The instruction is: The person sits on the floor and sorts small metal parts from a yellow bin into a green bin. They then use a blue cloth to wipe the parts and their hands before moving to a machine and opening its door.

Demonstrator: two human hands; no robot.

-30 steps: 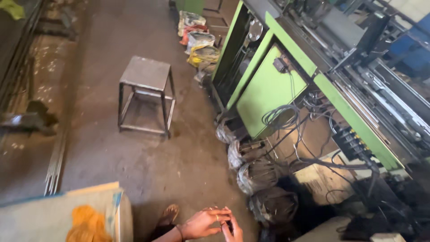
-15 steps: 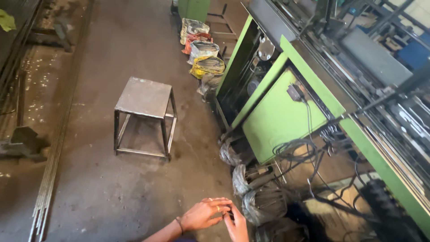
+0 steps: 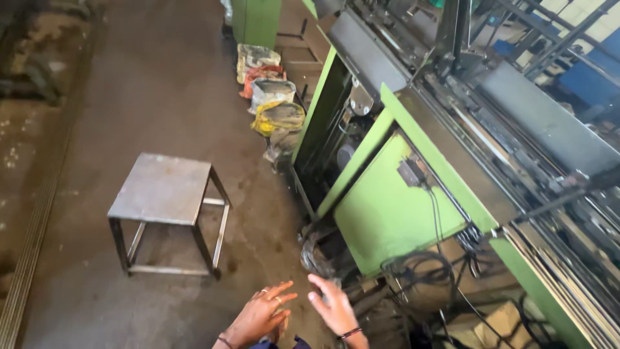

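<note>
My left hand (image 3: 257,317) and my right hand (image 3: 333,305) hover low in the view, a little apart, fingers spread and holding nothing. They hang above the dark concrete floor (image 3: 161,77), beside the base of a long green machine (image 3: 387,207). A square metal stool (image 3: 165,190) stands on the floor to the left of my hands. Black cables (image 3: 420,271) coil at the machine's foot just right of my right hand.
Several filled sacks (image 3: 274,113) lie against the machine farther back. A green cabinet (image 3: 256,22) stands at the top. Metal rails and rods (image 3: 568,213) run along the machine's top at right. Long bars (image 3: 26,258) lie along the floor's left edge.
My hands were together with fingers touching; now they have parted and spread open. The view has shifted forward and right, so the stool and machine appear nearer.
</note>
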